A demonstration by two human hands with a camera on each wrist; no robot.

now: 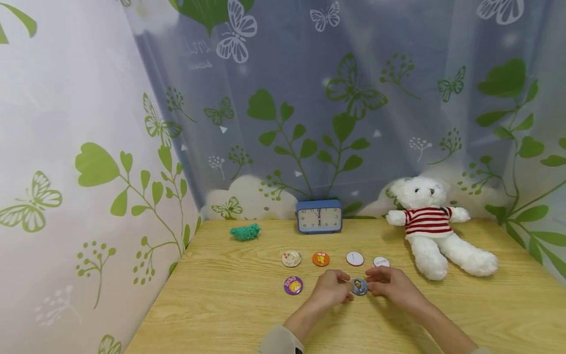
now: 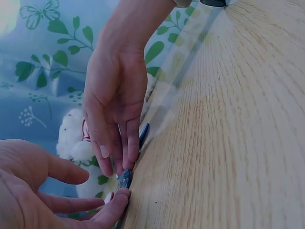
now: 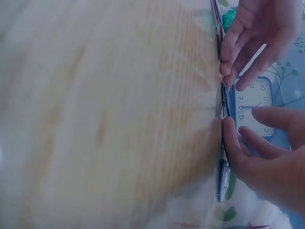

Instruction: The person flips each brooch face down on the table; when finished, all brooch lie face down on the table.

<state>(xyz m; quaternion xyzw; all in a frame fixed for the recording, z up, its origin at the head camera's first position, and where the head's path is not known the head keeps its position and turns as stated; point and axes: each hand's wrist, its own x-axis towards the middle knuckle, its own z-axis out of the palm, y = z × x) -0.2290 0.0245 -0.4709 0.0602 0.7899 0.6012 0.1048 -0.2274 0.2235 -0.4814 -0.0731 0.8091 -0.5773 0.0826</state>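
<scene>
A round blue pin badge (image 1: 360, 286) with a figure printed on it lies on the table between both hands. My left hand (image 1: 329, 290) is at its left edge; in the left wrist view the extended fingers (image 2: 112, 210) reach the badge, with the thumb apart. From the other side my right hand (image 1: 393, 286) comes in, its loosely extended fingertips close to the badge's right edge. In the right wrist view, a thin shiny disc edge (image 3: 222, 181) shows beside the right hand; the head view hides it. A purple badge (image 1: 293, 285) lies left of the left hand.
Behind the hands runs a row of badges: cream (image 1: 291, 258), orange (image 1: 321, 259) and two white (image 1: 355, 258). Farther back are a green yarn bundle (image 1: 245, 232) and a blue clock (image 1: 319, 217). A white teddy bear (image 1: 429, 221) sits at right, against the patterned curtain (image 1: 287, 64).
</scene>
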